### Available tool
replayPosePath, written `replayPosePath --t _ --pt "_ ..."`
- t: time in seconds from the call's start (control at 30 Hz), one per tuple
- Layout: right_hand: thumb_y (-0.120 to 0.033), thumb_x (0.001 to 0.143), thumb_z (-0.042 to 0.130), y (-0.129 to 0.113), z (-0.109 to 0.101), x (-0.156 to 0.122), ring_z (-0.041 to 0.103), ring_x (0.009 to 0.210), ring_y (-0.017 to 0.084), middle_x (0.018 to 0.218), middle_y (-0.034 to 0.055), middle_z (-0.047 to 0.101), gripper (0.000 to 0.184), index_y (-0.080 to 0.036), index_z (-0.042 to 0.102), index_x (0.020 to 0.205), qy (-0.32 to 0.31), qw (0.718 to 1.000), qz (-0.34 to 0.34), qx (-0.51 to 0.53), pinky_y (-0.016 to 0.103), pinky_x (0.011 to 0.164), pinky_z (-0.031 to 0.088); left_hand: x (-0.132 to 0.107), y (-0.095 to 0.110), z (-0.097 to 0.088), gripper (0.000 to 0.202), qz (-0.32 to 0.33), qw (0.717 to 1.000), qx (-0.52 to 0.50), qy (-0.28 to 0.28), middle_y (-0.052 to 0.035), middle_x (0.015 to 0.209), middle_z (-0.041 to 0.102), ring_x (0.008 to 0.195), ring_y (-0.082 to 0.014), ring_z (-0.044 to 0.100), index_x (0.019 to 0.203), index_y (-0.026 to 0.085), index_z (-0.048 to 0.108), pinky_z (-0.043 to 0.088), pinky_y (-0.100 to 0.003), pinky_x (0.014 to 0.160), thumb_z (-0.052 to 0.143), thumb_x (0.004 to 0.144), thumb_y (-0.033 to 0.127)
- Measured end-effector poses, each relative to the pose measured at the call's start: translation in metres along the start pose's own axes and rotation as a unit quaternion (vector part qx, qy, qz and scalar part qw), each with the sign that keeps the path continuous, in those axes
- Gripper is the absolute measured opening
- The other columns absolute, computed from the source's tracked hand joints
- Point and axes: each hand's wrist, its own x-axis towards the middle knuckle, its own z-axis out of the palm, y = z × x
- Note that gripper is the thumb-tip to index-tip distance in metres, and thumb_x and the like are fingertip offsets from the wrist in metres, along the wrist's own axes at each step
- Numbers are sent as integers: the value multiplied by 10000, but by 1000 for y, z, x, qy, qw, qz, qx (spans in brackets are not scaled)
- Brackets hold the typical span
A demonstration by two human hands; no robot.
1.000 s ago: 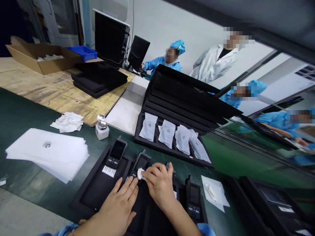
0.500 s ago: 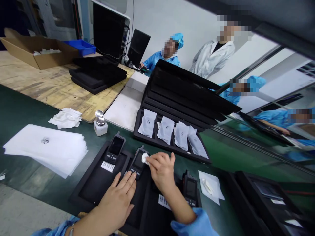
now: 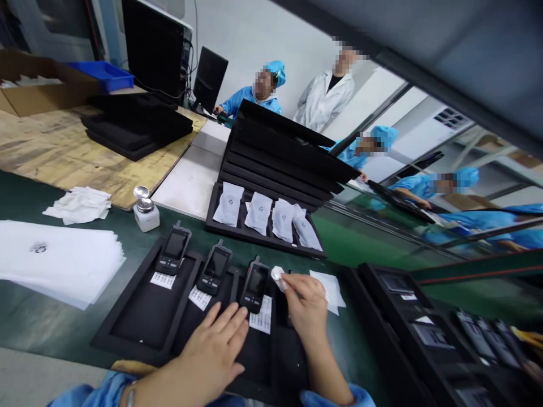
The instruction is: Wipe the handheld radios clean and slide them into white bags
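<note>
pinching crumpled wht wad (image 3: 278,275) w/ r fingers (image 3: 293,278); l fingers (image 3: 224,320) slightly spread by boxy blk handset (image 3: 255,286).

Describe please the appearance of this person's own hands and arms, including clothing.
The left hand and right hand are bare, without gloves. The left sleeve and right sleeve are blue. A narrow silvery band shows near the left sleeve's edge.

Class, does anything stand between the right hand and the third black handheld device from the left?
Only the small crumpled white wad pinched in the right hand lies between that hand and the black rectangular handheld device; no other obstacle is visible.
</note>
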Motion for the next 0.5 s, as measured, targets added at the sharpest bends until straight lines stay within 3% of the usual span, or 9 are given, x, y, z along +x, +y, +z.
replayPosePath --t 0.1,0.2,0.37,0.5 --pt "-347 956 544 -5 20 7 548 882 230 853 31 697 230 -267 748 890 -28 1000 -6 -7 481 943 290 25 19 21 769 0 1000 -4 -19 -126 1571 276 1442 -305 262 1462 106 374 287 -516 1141 583 871 551" --pt "-250 940 564 -23 35 6 509 938 233 880 9 687 183 -301 738 912 -75 997 -25 -20 583 1030 154 37 24 33 813 -24 999 14 -43 -169 1564 262 1447 -330 242 1463 67 369 269 -552 1138 600 858 557" --pt "-173 878 631 -37 26 -18 493 968 225 888 -11 678 175 -316 714 936 -161 983 -83 15 612 1079 44 36 20 30 727 -12 998 18 -58 -168 1517 368 1430 -312 292 1432 64 430 273 -524 1138 571 885 522" --pt "-137 836 668 -23 29 1 483 1023 240 904 -13 679 231 -334 720 945 -133 986 -96 -8 637 1078 15 35 22 31 703 -13 998 44 -49 -160 1551 302 1449 -310 243 1456 67 390 266 -533 1132 550 905 473"
